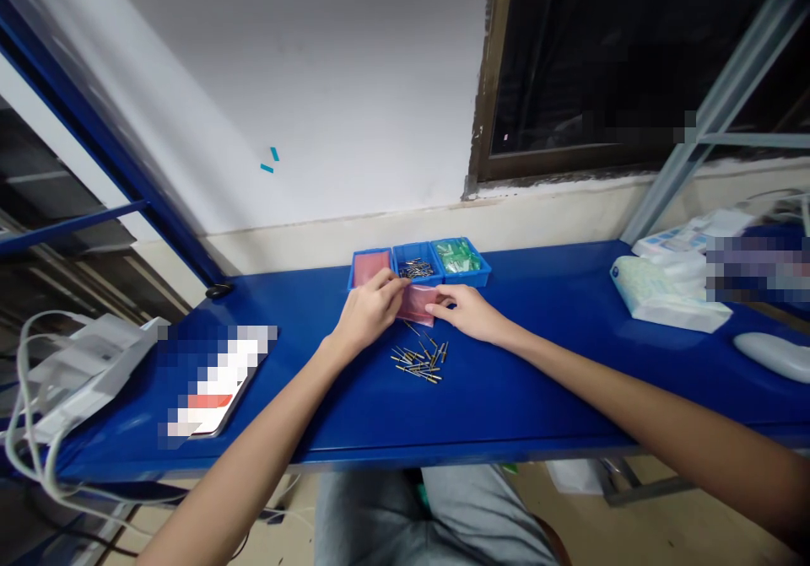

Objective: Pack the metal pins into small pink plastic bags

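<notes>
A small pink plastic bag [418, 304] is held up between my two hands, just in front of the blue bins. My left hand [369, 311] pinches it at the left edge, fingers closed. At its right side my right hand [469, 311] grips it between thumb and fingers. On the table below lies a loose pile of thin metal pins [423, 367] with brass-coloured parts. Behind the hands, one blue bin [350, 274] contains pink bags, the middle bin [418, 280] more metal pins, and the right bin [473, 279] small green-and-clear packets.
The blue table [531, 389] backs onto a wall. To the left are a phone [237, 372] and a white power strip [105, 372] with cables. A tissue pack [664, 296] and a white rounded object [775, 355] are at the right.
</notes>
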{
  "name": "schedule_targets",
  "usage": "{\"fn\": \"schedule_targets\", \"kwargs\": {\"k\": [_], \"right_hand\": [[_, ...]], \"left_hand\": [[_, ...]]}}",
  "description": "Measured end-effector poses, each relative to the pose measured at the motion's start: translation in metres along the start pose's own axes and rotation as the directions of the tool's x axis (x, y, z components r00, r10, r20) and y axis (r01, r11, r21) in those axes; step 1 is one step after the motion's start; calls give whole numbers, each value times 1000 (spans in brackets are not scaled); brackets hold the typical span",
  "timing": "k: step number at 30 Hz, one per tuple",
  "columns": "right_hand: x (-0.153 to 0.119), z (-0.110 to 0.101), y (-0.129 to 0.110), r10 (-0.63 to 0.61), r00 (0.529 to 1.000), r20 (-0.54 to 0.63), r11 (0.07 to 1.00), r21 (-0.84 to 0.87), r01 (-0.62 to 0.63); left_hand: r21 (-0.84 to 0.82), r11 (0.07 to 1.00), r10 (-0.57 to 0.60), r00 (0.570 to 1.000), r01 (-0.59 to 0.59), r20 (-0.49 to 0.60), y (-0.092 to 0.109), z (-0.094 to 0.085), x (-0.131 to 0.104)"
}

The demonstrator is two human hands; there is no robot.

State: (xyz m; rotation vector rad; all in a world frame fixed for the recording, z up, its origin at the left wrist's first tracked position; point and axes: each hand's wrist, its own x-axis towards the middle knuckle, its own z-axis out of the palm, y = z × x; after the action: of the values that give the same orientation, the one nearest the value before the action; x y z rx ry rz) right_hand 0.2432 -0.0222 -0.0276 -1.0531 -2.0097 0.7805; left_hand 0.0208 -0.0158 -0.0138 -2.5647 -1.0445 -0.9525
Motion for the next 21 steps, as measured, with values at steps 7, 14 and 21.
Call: {"fn": "schedule_targets", "kwargs": {"k": [7,14,21], "right_hand": [[-1,-1,-2,-16,997,-69,996,-94,10],[0,-7,3,-3,987,-164,1000,3,3],[1,-7,-1,17,989,-146,981,194,12]], "left_hand": [[-12,999,-35,997,34,-76,4,-3,3],[-258,950,-213,969,174,-128,5,-8,8],[-556,786,-371,926,271,-73,5,0,8]]}}
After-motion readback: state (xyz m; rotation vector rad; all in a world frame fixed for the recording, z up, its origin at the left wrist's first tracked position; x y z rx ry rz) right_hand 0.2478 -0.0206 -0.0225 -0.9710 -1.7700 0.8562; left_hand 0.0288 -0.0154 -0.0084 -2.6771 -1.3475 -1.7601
